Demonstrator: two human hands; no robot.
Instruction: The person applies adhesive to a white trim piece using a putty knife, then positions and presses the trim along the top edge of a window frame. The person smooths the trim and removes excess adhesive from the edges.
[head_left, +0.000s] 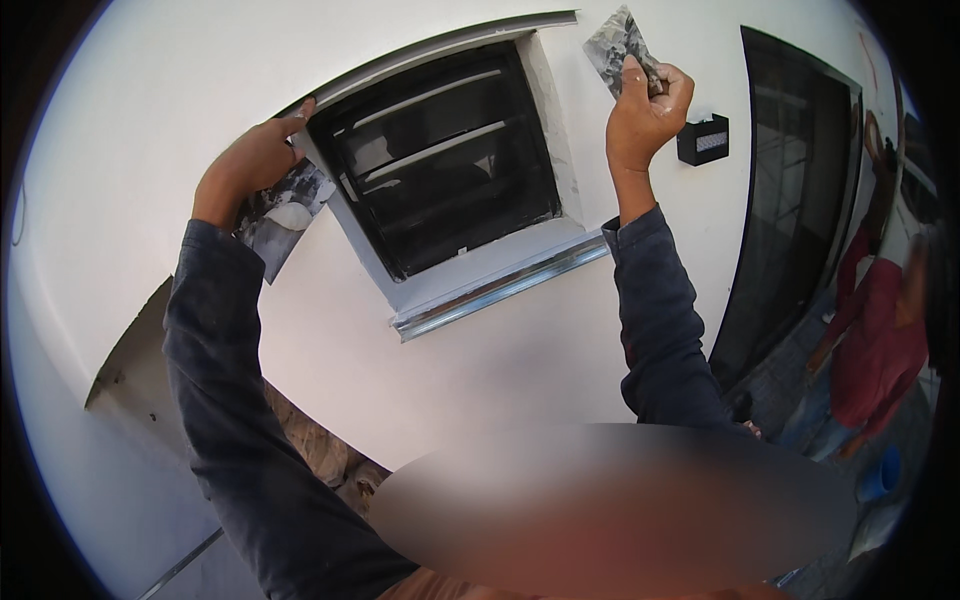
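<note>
My left hand [255,160] is at the window frame's upper left corner, a finger extended onto the edge. It grips a wide, plaster-smeared putty blade [275,235] that hangs below it along the frame's left side. My right hand [650,110] is raised beside the upper right of the window, pinching a smaller square putty blade [610,50] coated in pale and dark smears, held upward. Between them is the dark louvred window [440,150], with pale, roughly coated reveals [560,130] and a metal strip [500,285] along the bottom.
A black wall box [703,140] is right of my right hand, beside a dark glass door [780,190]. At far right are people, one in a red top [880,350], and a blue bucket [878,475]. Brown crumpled material [310,440] lies below the wall.
</note>
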